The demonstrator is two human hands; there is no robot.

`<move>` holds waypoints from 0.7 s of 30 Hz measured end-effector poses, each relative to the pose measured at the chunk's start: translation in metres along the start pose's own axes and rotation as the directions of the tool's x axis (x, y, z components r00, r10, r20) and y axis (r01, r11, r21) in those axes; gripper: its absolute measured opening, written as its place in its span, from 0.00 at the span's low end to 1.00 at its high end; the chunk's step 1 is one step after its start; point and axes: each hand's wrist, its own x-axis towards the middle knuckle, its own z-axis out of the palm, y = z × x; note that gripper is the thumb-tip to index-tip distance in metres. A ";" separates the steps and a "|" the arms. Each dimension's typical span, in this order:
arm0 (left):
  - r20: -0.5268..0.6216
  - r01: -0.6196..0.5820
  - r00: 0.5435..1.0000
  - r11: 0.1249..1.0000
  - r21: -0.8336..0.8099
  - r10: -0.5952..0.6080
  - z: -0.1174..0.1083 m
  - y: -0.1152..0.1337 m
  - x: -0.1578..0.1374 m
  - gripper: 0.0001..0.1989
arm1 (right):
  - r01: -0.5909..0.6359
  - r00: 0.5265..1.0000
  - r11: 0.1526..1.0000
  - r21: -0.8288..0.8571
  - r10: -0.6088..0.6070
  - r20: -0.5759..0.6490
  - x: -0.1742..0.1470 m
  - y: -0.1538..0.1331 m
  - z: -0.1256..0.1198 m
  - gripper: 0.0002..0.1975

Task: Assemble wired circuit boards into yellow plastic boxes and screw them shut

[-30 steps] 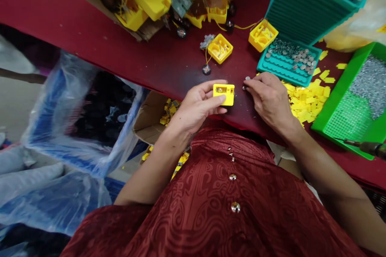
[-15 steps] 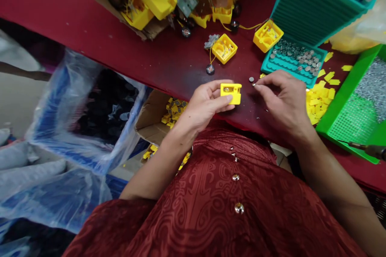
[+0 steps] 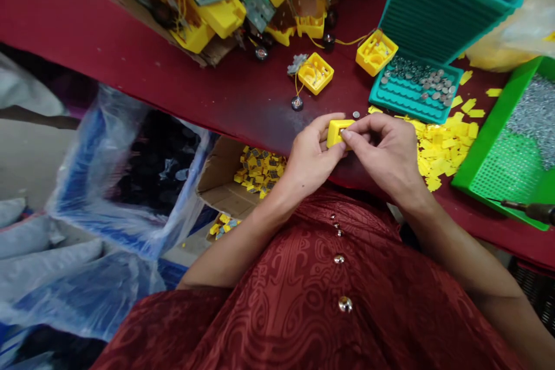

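Casing [image 3: 335, 130] within left grip [image 3: 311, 153]

blue crate [image 3: 74, 199], plastic-lined | dark pieces [image 3: 150, 170] inside it | grey sacks [image 3: 60, 260] near crate

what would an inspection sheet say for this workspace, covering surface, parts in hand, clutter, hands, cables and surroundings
Surface: dark red table, with small specks on it.
Parts in hand: yellow case, partly hidden by fingers; one small silver disc lies on the table beyond.
Clutter: heap of yellow housings and green boards; scattered yellow pieces by the teal tray.
Hands: left hand grips the case; right hand has thumb and finger at it, pinched item unclear.
Cables: thin yellow wire by an open yellow housing.
Surroundings: plastic-lined blue crate and cardboard box beside the table.
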 end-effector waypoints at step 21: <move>0.061 0.198 0.980 0.963 -0.180 -0.190 0.007 0.020 -0.004 0.18 | 0.111 0.993 0.992 0.060 -0.109 -0.045 0.018 0.034 -0.053 0.16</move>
